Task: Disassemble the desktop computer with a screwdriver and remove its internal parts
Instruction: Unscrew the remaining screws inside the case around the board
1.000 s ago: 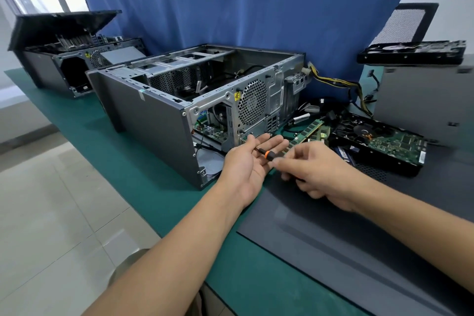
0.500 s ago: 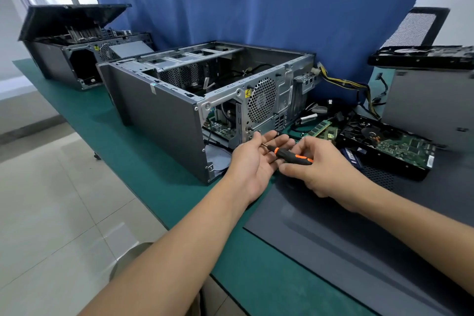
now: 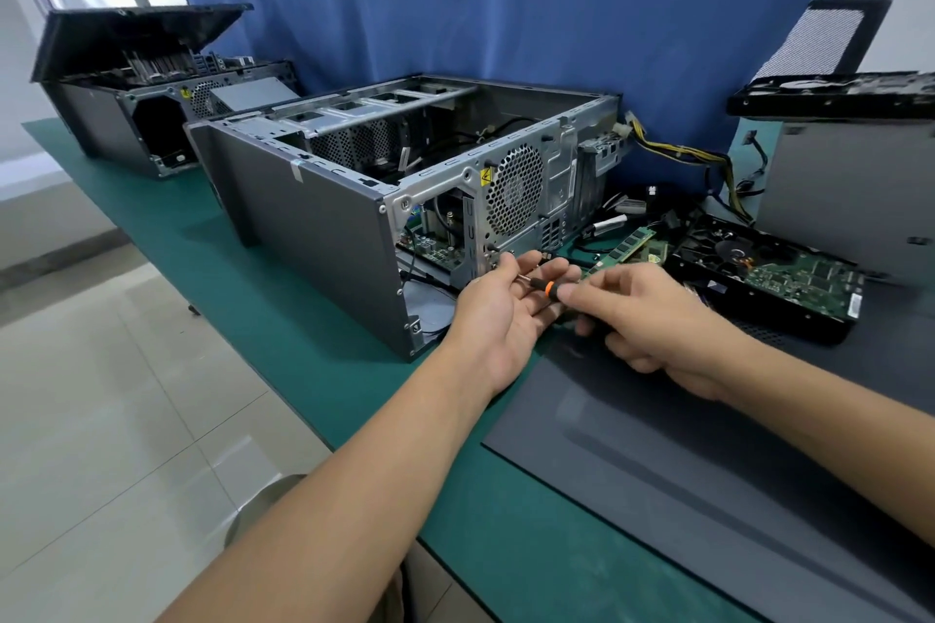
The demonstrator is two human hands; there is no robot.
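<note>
R hand [image 3: 652,319] slid fwd over screwdriver [image 3: 548,287], pinching handle; L hand [image 3: 506,314] spread under shaft by case [image 3: 313,207].

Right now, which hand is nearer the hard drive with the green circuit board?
Right. The right hand, holding the screwdriver, sits just left of the hard drive; the left hand lies farther left, by the computer case's rear.

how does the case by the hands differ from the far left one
The near case lies open on top, with no panel; the far case has a dark panel propped aslant over it. The near case has the left hand at its rear; the far case is untouched. Both are grey towers on their sides on the green table.
</note>
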